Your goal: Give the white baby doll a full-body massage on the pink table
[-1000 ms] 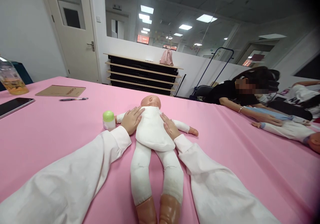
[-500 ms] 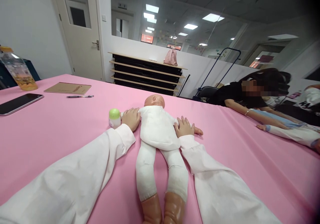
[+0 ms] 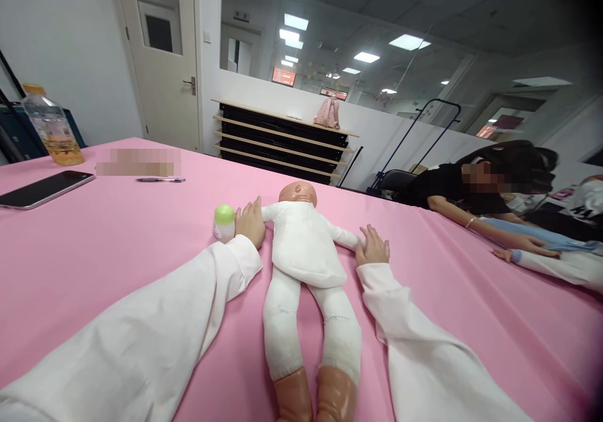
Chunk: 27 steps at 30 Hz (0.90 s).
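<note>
A baby doll (image 3: 308,243) with a white cloth body and bare plastic head and feet lies stretched out in front of me. Its head points away, one ear shows, and its face is out of sight. My left hand (image 3: 250,222) rests at the end of the doll's left-side arm, fingers stretched out, covering the doll's hand. Over the end of the other arm lies my right hand (image 3: 373,246), flat with the fingers spread; the doll's hand is hidden beneath it. A small white bottle with a green cap (image 3: 224,222) stands right beside my left hand.
On the pink-covered table (image 3: 141,240) are a phone (image 3: 47,189), a pen (image 3: 160,179), a blurred flat item (image 3: 138,162) and a drink bottle (image 3: 54,127). At right, a person in black (image 3: 443,189) leans over another doll (image 3: 556,262). Stacked boards (image 3: 282,139) stand behind.
My right hand has slid outward along the doll's arm, from near the shoulder to its end. My left hand stays at the other arm, its fingers slightly more raised. The view has shifted a little.
</note>
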Tool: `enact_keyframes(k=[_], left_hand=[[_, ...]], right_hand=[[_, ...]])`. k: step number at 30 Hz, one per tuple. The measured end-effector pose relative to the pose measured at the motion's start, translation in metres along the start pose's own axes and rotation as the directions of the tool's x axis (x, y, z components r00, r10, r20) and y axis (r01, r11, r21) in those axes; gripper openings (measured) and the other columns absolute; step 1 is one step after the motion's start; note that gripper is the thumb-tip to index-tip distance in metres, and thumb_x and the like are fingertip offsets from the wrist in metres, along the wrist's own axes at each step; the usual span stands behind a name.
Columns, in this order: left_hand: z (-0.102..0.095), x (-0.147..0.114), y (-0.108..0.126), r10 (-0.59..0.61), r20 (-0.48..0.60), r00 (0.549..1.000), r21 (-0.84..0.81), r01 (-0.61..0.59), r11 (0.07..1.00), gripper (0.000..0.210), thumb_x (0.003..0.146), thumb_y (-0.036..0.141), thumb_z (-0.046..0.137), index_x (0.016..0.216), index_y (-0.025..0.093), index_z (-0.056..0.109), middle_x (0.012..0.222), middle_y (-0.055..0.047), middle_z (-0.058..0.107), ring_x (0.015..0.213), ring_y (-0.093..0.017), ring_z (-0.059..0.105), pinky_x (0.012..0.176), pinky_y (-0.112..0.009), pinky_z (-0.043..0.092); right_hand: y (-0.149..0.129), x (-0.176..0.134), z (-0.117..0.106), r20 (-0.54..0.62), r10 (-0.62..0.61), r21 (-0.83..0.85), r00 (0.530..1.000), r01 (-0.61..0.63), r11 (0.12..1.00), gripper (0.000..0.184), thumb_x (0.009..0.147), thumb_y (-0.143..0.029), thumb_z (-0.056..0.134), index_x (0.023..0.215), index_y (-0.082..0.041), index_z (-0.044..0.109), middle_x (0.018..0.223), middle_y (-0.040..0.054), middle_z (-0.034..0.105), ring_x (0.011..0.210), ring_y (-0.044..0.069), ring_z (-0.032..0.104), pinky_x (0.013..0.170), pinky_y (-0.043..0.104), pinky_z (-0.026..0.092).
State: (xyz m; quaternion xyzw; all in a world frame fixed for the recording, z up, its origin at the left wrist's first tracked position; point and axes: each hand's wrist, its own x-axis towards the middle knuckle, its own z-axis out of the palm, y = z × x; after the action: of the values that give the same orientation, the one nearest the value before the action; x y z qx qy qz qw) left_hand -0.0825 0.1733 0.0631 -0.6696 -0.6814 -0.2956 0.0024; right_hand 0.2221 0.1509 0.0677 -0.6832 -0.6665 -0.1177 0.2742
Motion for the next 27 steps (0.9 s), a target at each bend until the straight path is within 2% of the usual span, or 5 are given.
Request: enact_keyframes(k=[4, 8, 14, 21, 27], left_hand=[[0.002, -0.001, -0.001, 0.046, 0.04, 0.998, 0.035, -0.048, 0.998, 0.047, 0.085, 0.012, 0.029, 0.13, 0.015, 0.042, 0.135, -0.01, 0.046, 0.129, -0.025, 0.036, 0.108, -0.049, 0.022], [0.002, -0.001, -0.001, 0.066, 0.044, 0.997, 0.048, -0.068, 0.997, 0.042, 0.087, 0.015, 0.029, 0.126, 0.014, 0.044, 0.128, -0.012, 0.052, 0.124, -0.026, 0.041, 0.107, -0.048, 0.021], [0.002, -0.002, -0.001, 0.104, 0.051, 0.993, 0.051, -0.107, 0.993, 0.031, 0.086, 0.017, 0.035, 0.112, 0.017, 0.053, 0.113, -0.01, 0.061, 0.108, -0.026, 0.053, 0.101, -0.047, 0.026], [0.001, -0.002, -0.002, 0.135, 0.057, 0.989, 0.062, -0.139, 0.988, 0.026, 0.088, 0.023, 0.036, 0.106, 0.019, 0.055, 0.11, -0.01, 0.062, 0.104, -0.025, 0.054, 0.098, -0.046, 0.029], [0.003, 0.001, -0.003, 0.137, 0.049, 0.989, 0.046, -0.14, 0.989, 0.026, 0.086, 0.022, 0.037, 0.102, 0.019, 0.057, 0.102, -0.008, 0.065, 0.099, -0.025, 0.057, 0.095, -0.045, 0.034]], right_hand=[[-0.039, -0.049, -0.028, 0.028, -0.37, 0.413, 0.928, 0.327, 0.85, 0.051, 0.09, -0.035, 0.03, 0.139, -0.02, 0.03, 0.147, 0.0082, 0.026, 0.136, 0.021, 0.025, 0.111, 0.044, 0.028], [-0.069, -0.116, -0.069, 0.149, -0.742, 0.58, 0.654, 0.55, 0.601, 0.047, 0.09, -0.041, 0.033, 0.136, -0.031, 0.037, 0.14, 0.0027, 0.039, 0.136, 0.024, 0.026, 0.114, 0.053, 0.004], [-0.076, -0.134, -0.116, 0.169, -0.889, 0.864, 0.425, 0.37, 0.342, 0.038, 0.089, -0.027, 0.044, 0.125, -0.037, 0.049, 0.102, -0.0018, 0.068, 0.104, 0.011, 0.061, 0.105, 0.025, 0.038], [-0.052, -0.101, -0.071, 0.034, -0.726, 0.7, 0.686, 0.502, 0.508, 0.035, 0.092, -0.02, 0.032, 0.119, -0.026, 0.053, 0.12, 0.0048, 0.06, 0.119, 0.015, 0.05, 0.1, 0.033, 0.04], [-0.059, -0.137, -0.055, -0.125, -0.856, 0.694, 0.501, 0.661, 0.286, 0.035, 0.089, -0.031, 0.03, 0.109, -0.021, 0.058, 0.106, 0.0028, 0.066, 0.111, 0.015, 0.054, 0.112, 0.037, 0.016]])
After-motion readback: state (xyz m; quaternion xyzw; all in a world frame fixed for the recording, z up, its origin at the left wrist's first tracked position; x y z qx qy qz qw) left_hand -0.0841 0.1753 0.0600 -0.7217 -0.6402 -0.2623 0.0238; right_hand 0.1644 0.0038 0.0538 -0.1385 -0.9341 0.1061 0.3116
